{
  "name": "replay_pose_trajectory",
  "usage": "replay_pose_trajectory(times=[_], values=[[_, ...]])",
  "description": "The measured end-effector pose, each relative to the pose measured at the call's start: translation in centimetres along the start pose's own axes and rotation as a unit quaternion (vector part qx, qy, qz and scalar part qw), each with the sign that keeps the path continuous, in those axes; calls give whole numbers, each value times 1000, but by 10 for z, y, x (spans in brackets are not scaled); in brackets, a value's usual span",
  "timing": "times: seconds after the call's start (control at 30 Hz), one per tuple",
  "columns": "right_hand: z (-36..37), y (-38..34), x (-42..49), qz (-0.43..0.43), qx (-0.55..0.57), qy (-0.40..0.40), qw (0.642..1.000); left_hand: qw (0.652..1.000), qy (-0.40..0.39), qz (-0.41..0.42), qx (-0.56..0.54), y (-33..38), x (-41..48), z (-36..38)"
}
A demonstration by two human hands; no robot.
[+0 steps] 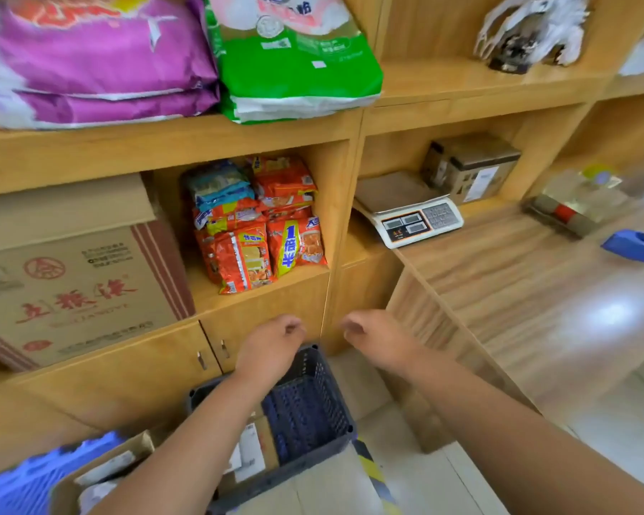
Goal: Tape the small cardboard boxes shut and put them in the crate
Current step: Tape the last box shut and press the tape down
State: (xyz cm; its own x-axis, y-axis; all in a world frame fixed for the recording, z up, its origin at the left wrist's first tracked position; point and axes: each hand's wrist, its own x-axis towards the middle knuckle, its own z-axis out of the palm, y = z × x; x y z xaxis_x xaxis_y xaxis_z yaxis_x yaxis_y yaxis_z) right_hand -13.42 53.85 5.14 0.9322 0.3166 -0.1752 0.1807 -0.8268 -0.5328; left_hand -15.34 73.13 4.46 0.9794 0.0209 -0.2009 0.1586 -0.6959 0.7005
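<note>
Fingers [293, 327] of the left hand [272, 345] are curled in toward the palm, and nothing is seen held in them. The right hand [378, 340] is held just beside it, apart from it, with its fingers [351, 328] curled likewise round nothing visible. Both hands are raised in the air and touch nothing.

Below the fingers, nearer the person, a dark crate [315, 399] is set on the floor, partly covered by the left forearm. 1 small box [255, 449] with a white label is seen lying inside the crate, under the left wrist; whether it is taped cannot be told. Further down and left of the left fingers, a 2nd box [101, 473] with white paper on it is seen beside a blurred blue thing [15, 481].

Beyond the left fingers, cabinet doors [186, 362] are closed. Above the fingers, noodle packets [261, 232] are stacked on a shelf, and a large carton [71, 288] is placed well to the left. Up and right of the right fingers, a scale [413, 217] is set on a counter [536, 291], with a blue object [632, 245] further right.
</note>
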Motion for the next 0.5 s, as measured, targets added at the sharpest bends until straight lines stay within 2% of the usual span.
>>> replay_pose_trajectory(times=[0.23,0.5], values=[[-56,79,-58,46,19,57,997,999,-33,44,0,78,3,71],[-137,215,-138,78,20,78,994,995,-58,79,3,208,-8,191]])
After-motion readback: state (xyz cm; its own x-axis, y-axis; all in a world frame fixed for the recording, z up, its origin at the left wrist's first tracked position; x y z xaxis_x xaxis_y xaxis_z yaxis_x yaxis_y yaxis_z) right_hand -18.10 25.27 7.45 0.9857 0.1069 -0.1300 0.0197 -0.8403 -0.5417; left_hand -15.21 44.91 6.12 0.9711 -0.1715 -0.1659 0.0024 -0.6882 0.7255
